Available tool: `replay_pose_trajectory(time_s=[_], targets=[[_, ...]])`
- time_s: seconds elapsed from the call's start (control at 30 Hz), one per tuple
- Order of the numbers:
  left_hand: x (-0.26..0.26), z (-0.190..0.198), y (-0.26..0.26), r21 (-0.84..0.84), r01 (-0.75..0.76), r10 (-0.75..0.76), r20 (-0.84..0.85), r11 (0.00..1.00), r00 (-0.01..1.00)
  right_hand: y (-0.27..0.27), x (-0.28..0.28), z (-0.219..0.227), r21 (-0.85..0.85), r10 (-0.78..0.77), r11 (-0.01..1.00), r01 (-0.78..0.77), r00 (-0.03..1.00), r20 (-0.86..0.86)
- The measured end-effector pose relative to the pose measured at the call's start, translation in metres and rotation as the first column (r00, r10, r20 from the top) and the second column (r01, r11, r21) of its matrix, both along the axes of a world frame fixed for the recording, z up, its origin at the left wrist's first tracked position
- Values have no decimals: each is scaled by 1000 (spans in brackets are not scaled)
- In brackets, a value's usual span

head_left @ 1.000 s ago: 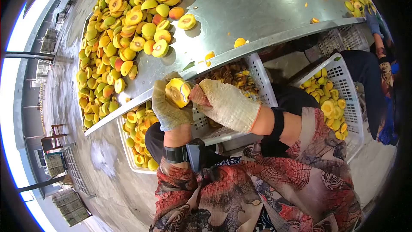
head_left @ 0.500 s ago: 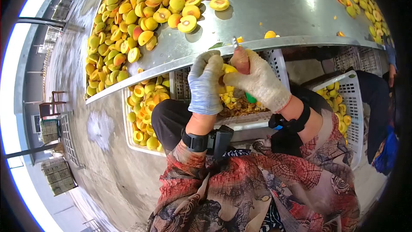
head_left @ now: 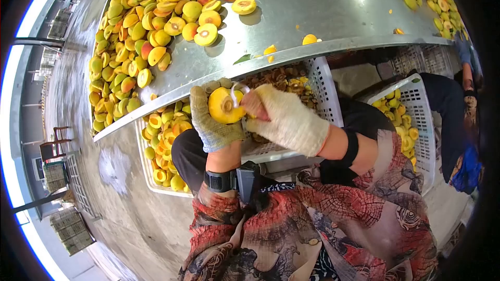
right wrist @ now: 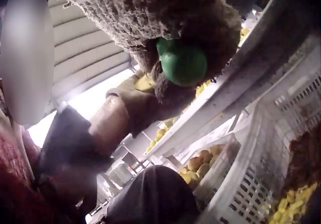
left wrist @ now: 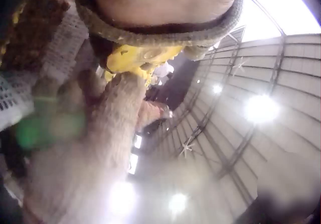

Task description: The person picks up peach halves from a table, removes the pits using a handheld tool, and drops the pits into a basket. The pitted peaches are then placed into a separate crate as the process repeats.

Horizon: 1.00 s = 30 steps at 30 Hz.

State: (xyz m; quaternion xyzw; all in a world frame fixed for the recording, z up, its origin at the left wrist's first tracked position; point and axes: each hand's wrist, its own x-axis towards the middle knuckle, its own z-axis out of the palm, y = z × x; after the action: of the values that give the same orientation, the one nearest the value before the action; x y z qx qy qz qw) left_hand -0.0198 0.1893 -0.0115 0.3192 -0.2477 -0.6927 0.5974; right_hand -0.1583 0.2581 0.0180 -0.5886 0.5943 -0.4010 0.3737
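In the head view the gloved left hand [head_left: 212, 119] holds a yellow peach half [head_left: 225, 105], cut face up with a brown hollow at its centre. The gloved right hand [head_left: 289, 119] grips a small tool whose curved metal loop [head_left: 239, 92] touches the fruit's right edge. A green rounded handle end [right wrist: 183, 63] sticks out of the right fist in the right wrist view. Both hands are above a white crate [head_left: 325, 86] of brown and yellow scraps, by the metal table's edge.
Many peach halves [head_left: 133, 31] are heaped on the metal table [head_left: 312, 0]. Crates of yellow halves stand at left [head_left: 147, 177] and right [head_left: 427, 140]. Another person's dark-clothed leg [head_left: 442, 109] is at the far right.
Half a second ago the hands were over the scrap crate with the tool pointing up. Now they are further left, with the peach half's cut face showing and the loop against it.
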Motion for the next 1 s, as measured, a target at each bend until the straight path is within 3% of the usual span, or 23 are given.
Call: replay_pose_trajectory(time_s=[0.07,0.17,0.23,0.33,0.5,0.53,0.57,0.6,0.67,0.77,0.8,0.83,0.9,0.93,0.97,1.0], targets=[[-5,11,7,-11,60,-61,-14,998,998,4,7,-9,-39,38,998,-45,983,-177],[-10,16,11,-58,136,-139,-41,989,989,3,11,-11,-10,61,998,-64,977,-203],[-11,14,11,-151,136,-139,-12,979,990,5,11,-11,-41,39,998,-47,982,-184],[-15,20,15,-159,112,-108,37,981,993,2,17,-19,-90,14,996,-28,988,-152],[-16,19,18,-182,136,-122,87,974,989,3,17,-12,23,30,999,-30,999,-23],[-18,23,21,-197,99,-58,204,975,977,3,18,-13,30,22,999,-21,1000,-17],[-20,25,24,-215,65,7,317,974,949,4,18,-14,-37,26,999,-25,999,26],[-19,25,25,-205,72,-2,323,976,946,5,18,-16,-104,33,994,-26,997,69],[-16,26,25,-289,105,49,480,952,876,6,19,-17,-80,61,995,-54,995,82],[-13,26,28,-326,156,79,605,932,793,8,19,-19,-51,97,994,-92,991,97],[-16,27,30,-464,185,193,653,866,733,9,20,-20,-46,110,993,-106,990,93],[-13,25,31,-451,192,185,665,872,723,10,23,-22,-35,108,994,-105,988,109],[-10,24,28,-501,267,270,759,823,592,9,25,-20,-73,62,996,-51,986,153],[-3,17,23,-588,370,393,783,719,481,10,23,-18,-72,58,996,-48,986,156],[-5,19,23,-587,373,391,785,719,481,12,20,-12,-42,120,993,-113,973,199],[-7,24,26,-531,309,289,764,789,576,14,18,-10,-15,180,983,-182,953,243]])
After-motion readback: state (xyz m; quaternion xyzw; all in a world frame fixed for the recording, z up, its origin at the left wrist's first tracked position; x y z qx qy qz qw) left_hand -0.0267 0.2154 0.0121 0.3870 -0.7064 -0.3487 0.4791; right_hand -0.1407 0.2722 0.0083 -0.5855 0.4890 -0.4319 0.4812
